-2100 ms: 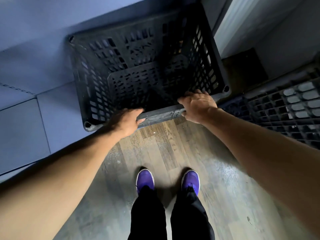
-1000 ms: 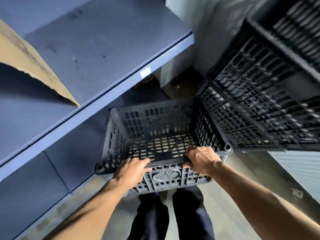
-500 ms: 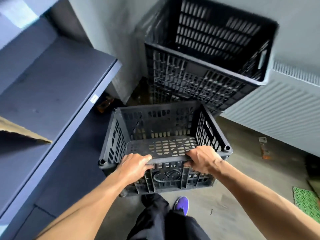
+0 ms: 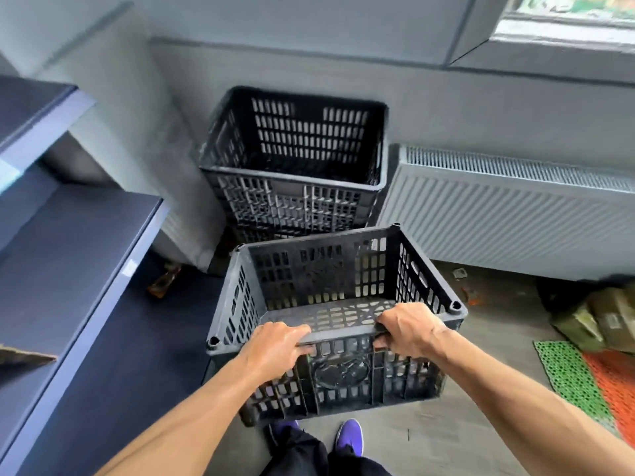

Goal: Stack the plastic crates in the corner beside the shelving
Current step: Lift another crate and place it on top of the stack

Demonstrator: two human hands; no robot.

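Presently a black crate [image 4: 326, 273] is held above the floor, its near rim gripped by the left hand [image 4: 275, 348] and the right hand [image 4: 409, 329], fingers curled over it. At 12 o'clock, stacked crates [image 4: 295, 197] are seen in the corner, between shelving [image 4: 79, 255] at 9 o'clock and a radiator [image 4: 508, 214] at 2 o'clock.

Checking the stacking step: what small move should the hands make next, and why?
Probably raise the held crate and carry it forward over the corner stack: left hand and right hand grip its near rim; it hangs in front of the stack, not above it.
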